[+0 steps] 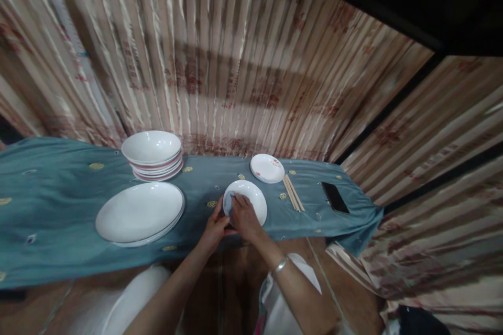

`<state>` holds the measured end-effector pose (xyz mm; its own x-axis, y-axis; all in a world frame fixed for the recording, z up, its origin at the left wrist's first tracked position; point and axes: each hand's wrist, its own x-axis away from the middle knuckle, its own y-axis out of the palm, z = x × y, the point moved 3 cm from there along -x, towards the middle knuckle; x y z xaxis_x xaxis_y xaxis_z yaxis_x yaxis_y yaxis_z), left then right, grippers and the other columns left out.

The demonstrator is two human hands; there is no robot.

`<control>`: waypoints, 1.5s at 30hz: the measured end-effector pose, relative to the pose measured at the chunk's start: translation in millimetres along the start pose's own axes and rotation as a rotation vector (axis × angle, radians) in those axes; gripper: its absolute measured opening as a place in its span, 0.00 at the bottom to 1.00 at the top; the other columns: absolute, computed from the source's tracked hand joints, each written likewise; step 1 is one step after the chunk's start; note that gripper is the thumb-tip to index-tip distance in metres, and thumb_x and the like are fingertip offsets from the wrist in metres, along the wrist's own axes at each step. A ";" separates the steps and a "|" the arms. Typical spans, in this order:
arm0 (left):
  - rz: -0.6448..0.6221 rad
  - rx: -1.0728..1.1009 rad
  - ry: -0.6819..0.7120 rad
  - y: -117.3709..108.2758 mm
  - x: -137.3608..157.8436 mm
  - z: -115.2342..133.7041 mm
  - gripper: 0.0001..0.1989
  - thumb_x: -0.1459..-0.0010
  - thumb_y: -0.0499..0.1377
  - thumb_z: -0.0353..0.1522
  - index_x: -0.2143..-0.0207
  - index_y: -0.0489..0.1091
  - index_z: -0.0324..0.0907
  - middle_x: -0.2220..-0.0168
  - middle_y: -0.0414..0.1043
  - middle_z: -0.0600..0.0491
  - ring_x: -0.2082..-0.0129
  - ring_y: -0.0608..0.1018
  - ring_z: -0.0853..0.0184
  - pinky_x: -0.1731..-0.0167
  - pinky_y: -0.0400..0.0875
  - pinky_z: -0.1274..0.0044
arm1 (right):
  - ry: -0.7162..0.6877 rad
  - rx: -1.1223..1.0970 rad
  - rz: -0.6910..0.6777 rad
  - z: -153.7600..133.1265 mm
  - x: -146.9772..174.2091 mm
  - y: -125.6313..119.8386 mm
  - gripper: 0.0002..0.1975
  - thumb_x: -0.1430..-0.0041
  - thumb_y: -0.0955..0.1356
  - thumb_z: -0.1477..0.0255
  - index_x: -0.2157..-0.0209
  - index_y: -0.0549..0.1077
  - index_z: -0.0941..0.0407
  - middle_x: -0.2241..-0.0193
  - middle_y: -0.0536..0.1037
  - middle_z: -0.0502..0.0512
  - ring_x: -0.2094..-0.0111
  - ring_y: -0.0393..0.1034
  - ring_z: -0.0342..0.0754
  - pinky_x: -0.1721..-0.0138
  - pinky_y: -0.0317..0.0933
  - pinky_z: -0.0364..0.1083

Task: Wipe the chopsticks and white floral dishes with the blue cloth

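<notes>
A white round plate [255,200] is at the front middle of the cloth-covered table. My left hand [217,225] grips its left rim, thumb along the edge. My right hand [244,214] presses a light blue cloth [229,202] against the plate's inner left side, fingers bunched over it. Part of the plate is hidden under my right hand. Just behind it sits a small stack of white plates [267,167] with a red floral pattern. Several wooden chopsticks [293,193] lie to the right of the plates.
On the left stand a stack of white bowls [151,147] and a pile of large oval plates [139,212]. A black phone [335,198] lies toward the right end of the teal tablecloth [58,220]. Pleated curtains [220,63] hang directly behind the table.
</notes>
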<state>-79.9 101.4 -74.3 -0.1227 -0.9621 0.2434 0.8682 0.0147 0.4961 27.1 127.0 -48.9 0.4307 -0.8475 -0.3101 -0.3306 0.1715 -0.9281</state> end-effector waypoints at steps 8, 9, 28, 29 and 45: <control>-0.034 -0.030 -0.001 -3.0 -2.6 0.1 0.49 0.56 0.64 0.30 0.33 0.44 0.48 0.66 0.75 0.53 0.70 0.76 0.65 0.69 0.77 0.69 | 0.144 0.214 0.043 42.7 -13.3 0.4 0.22 0.37 0.59 0.73 0.42 0.64 0.64 0.37 0.56 0.67 0.35 0.44 0.62 0.44 0.56 0.59; -0.030 -0.028 0.000 -3.4 -3.0 -0.6 0.49 0.56 0.64 0.30 0.33 0.45 0.47 0.67 0.74 0.54 0.70 0.76 0.65 0.69 0.77 0.69 | 0.160 0.233 0.040 48.9 -9.5 -0.4 0.22 0.37 0.59 0.73 0.43 0.64 0.63 0.37 0.56 0.67 0.35 0.45 0.62 0.45 0.56 0.60; 0.061 -0.052 -0.014 2.5 1.7 1.8 0.46 0.55 0.62 0.29 0.34 0.48 0.49 0.62 0.75 0.51 0.70 0.76 0.66 0.71 0.76 0.72 | 0.119 -0.055 0.033 7.4 80.9 -11.3 0.19 0.35 0.56 0.77 0.47 0.69 0.62 0.44 0.68 0.67 0.39 0.57 0.54 0.40 0.56 0.57; 0.060 -0.057 -0.014 2.0 1.2 1.0 0.46 0.54 0.62 0.29 0.34 0.48 0.49 0.63 0.75 0.51 0.71 0.75 0.67 0.72 0.76 0.73 | 0.105 -0.083 0.034 1.6 78.8 -11.8 0.19 0.35 0.56 0.77 0.46 0.68 0.62 0.43 0.68 0.66 0.39 0.57 0.54 0.40 0.56 0.57; 0.040 0.028 -0.082 0.7 3.3 2.6 0.47 0.53 0.63 0.30 0.33 0.45 0.50 0.48 0.70 0.45 0.62 0.77 0.60 0.69 0.76 0.70 | -0.035 -0.044 0.045 19.8 -19.3 8.5 0.20 0.39 0.61 0.76 0.46 0.68 0.67 0.40 0.62 0.68 0.35 0.46 0.58 0.40 0.55 0.60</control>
<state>-81.0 98.9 -70.9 -0.1282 -0.9351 0.3303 0.8594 0.0614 0.5075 32.6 154.7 -54.9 0.4434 -0.8214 -0.3587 -0.3867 0.1858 -0.9033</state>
